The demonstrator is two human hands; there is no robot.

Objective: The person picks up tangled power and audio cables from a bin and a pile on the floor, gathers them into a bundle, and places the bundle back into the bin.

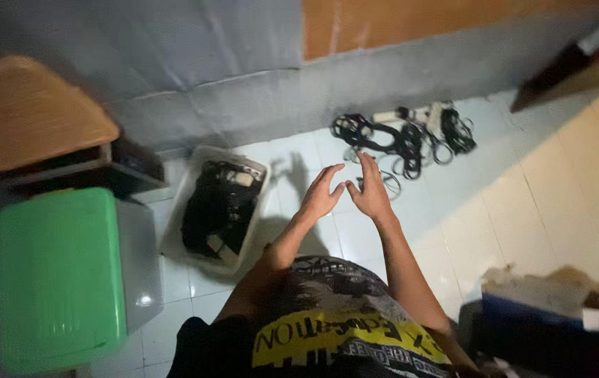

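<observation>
Head view: both hands' fingers (329, 175) spread, empty; cable pile (404, 136) on floor just beyond.

**Dark graphic tee, bare arms**

Person's wearing a dark short-sleeve t-shirt (327, 315) at the bottom middle of the frame, with a grey printed graphic up top and a bright yellow band with black lettering across it. Both forearms are bare, no watch, rings or gloves on the left hand (320, 196) or right hand (369, 189)
</observation>
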